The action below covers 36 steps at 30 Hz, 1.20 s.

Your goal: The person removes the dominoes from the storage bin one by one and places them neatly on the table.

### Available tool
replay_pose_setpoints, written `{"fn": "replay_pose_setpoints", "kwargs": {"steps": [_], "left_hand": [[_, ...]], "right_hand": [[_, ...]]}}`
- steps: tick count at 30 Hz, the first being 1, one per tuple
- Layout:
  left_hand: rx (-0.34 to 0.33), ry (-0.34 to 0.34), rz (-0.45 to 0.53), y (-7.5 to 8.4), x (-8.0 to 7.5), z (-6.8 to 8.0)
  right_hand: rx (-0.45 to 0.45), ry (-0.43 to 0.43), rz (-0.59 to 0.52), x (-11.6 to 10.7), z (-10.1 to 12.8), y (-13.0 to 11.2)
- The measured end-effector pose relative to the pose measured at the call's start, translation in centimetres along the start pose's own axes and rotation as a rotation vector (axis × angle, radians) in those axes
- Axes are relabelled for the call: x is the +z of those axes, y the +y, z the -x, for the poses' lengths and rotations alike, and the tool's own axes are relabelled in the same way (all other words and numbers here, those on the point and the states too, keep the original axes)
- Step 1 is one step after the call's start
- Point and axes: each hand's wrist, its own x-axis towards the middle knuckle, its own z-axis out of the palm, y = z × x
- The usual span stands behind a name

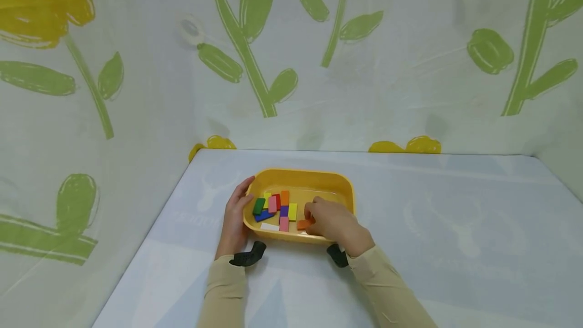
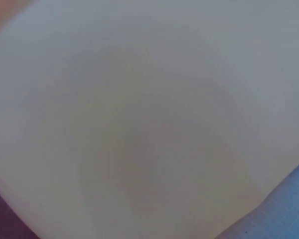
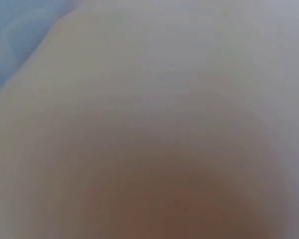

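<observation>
A yellow plastic tray (image 1: 314,178) rests on the table in the head view. At its left end my left hand (image 1: 234,216) grips the wall, thumb over the rim. My right hand (image 1: 334,220) reaches inside the tray's right half, its curled fingers pinching an orange block (image 1: 303,224) low near the front wall. Left of that lie a yellow block (image 1: 293,212), a pink block (image 1: 284,223), a purple block (image 1: 284,211) and another orange block (image 1: 285,198). Both wrist views are filled by a blurred pale surface, so neither shows its hand's work.
Farther left in the tray are a green block (image 1: 258,206), a blue block (image 1: 264,215), a white block (image 1: 269,227) and a red block (image 1: 278,201), some overlapping. Black wrist cameras sit by both cuffs. A flower-printed cloth wall (image 1: 401,90) stands behind the pale table (image 1: 437,206).
</observation>
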Motion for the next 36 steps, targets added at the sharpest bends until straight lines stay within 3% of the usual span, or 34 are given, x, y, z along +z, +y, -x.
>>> {"fn": "replay_pose_setpoints", "kwargs": {"steps": [11,20,26,32,36], "left_hand": [[0.029,0.000,-0.018,0.5,-0.1,0.0],[0.012,0.006,-0.001,0.2,-0.2,-0.1],[0.011,-0.001,0.007,0.2,-0.2,0.0],[-0.001,-0.014,0.005,0.1,0.0,0.1],[-0.003,-0.021,0.003,0.2,0.0,0.1]], "right_hand": [[-0.114,0.134,-0.122,-0.7,-0.1,0.1],[-0.073,0.233,-0.139,-0.5,0.0,0.1],[-0.084,0.382,-0.305,-0.8,0.4,0.8],[-0.076,0.491,-0.541,-1.3,0.9,1.6],[-0.077,0.546,-0.616,-1.5,1.1,2.2]]}}
